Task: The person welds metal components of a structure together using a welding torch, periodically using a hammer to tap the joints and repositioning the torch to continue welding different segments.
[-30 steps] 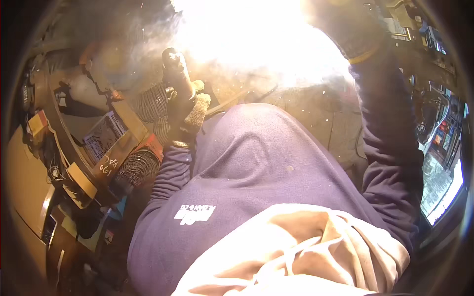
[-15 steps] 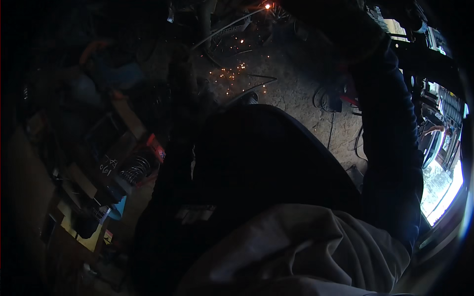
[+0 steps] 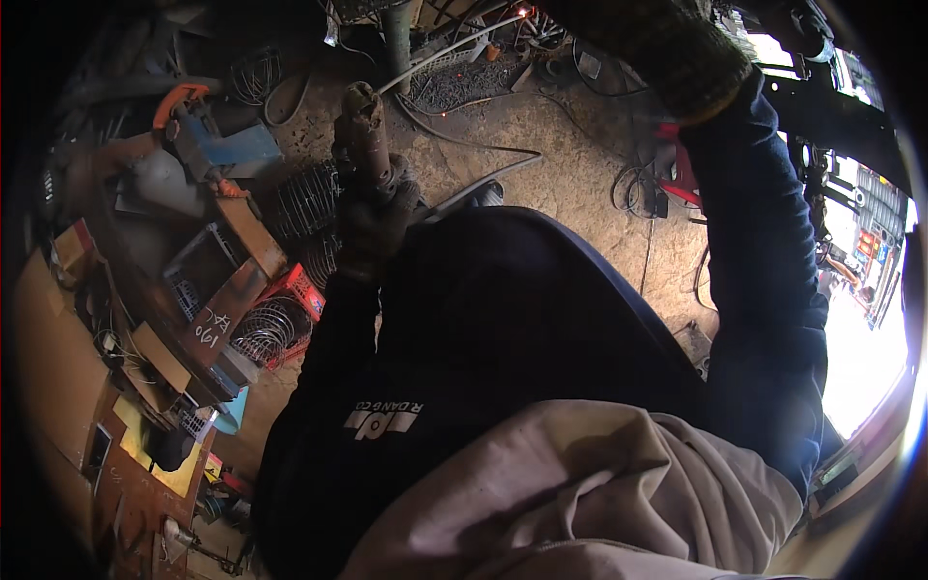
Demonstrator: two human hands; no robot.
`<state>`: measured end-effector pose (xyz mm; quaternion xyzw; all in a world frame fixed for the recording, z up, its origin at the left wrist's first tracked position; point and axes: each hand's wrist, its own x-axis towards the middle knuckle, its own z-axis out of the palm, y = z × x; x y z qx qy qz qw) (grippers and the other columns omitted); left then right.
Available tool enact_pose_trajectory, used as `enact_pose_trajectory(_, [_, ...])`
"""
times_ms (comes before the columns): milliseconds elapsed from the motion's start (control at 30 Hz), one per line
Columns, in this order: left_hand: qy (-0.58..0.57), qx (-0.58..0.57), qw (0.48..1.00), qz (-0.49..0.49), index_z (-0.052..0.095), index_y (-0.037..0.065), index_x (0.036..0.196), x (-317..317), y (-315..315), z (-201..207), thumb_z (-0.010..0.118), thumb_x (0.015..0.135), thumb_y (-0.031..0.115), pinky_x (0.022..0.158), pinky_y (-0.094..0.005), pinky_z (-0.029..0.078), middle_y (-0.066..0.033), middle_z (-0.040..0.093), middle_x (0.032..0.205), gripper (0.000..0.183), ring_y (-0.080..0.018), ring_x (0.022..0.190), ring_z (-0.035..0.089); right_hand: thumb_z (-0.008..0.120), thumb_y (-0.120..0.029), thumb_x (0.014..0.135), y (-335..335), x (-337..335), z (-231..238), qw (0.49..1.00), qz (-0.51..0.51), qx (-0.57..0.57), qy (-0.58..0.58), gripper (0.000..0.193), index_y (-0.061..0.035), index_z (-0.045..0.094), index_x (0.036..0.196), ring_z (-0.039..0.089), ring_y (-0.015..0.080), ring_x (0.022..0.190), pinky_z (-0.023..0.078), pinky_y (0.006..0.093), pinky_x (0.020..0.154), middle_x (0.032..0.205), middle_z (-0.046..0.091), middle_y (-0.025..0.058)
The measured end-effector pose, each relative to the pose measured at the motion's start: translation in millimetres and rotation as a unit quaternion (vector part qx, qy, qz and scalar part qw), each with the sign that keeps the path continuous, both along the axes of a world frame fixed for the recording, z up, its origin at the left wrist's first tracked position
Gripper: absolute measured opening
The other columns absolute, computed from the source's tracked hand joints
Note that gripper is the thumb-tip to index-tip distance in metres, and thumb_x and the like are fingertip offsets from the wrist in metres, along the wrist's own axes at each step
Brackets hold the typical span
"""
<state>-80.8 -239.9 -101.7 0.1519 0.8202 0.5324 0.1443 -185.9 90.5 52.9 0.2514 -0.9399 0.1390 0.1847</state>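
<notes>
My left hand (image 3: 375, 217), in a dark work glove, is wrapped round a worn brown welding electrode holder (image 3: 365, 135). From the holder's jaw a long pale welding electrode (image 3: 452, 52) slants up to the right. Its far end meets a small red glowing spot (image 3: 523, 14) at the top edge of the picture. My right hand (image 3: 691, 63), in a knitted glove, reaches over the upper right side, close to that spot. The right fingers run into shadow at the top edge, so whether they hold anything is hidden.
A cable (image 3: 483, 147) loops over the rough floor. To the left stand a workbench with a blue clamp-like tool (image 3: 232, 145), wire coils (image 3: 271, 329) and a red crate (image 3: 307, 290). A red object (image 3: 679, 164) lies below my right arm. A dark metal beam (image 3: 831, 116) crosses the right.
The bright arc has dimmed to a red glow and nearly all the flying sparks are gone. The picture is much lighter. Both hands stay in about the same place.
</notes>
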Motion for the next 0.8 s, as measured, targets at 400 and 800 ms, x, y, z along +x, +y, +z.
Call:
enact_pose_trajectory(400, [-0.023, -0.014, 0.999, -0.022, 0.064, 0.001, 0.114, 2.8, -6.4, -19.8, 0.072, 0.084, 0.004, 0.069, -0.0277, 0.053, -0.0061, 0.066, 0.091, 0.031, -0.0128, 0.079, 0.065, 0.065, -0.011, 0.089, -19.7, 14.1, 26.6, 0.993, -0.080, 0.033, -0.084, 0.017, -0.0020, 0.068, 0.103, 0.068, 0.0261, 0.088, 0.056, 0.0382, 0.082, 0.094, 0.068, 0.0117])
enact_pose_trajectory(800, [0.022, -0.058, 0.998, -0.005, 0.065, 0.000, 0.112, 0.1, -9.0, -6.1, 0.072, 0.085, 0.013, 0.066, -0.0323, 0.052, -0.0080, 0.067, 0.089, 0.031, -0.0159, 0.075, 0.064, 0.059, -0.007, 0.093, -13.2, 11.8, 21.6, 0.980, -0.041, -0.120, -0.155, 0.017, -0.0021, 0.067, 0.108, 0.065, 0.0247, 0.098, 0.055, 0.0356, 0.080, 0.103, 0.067, 0.0106])
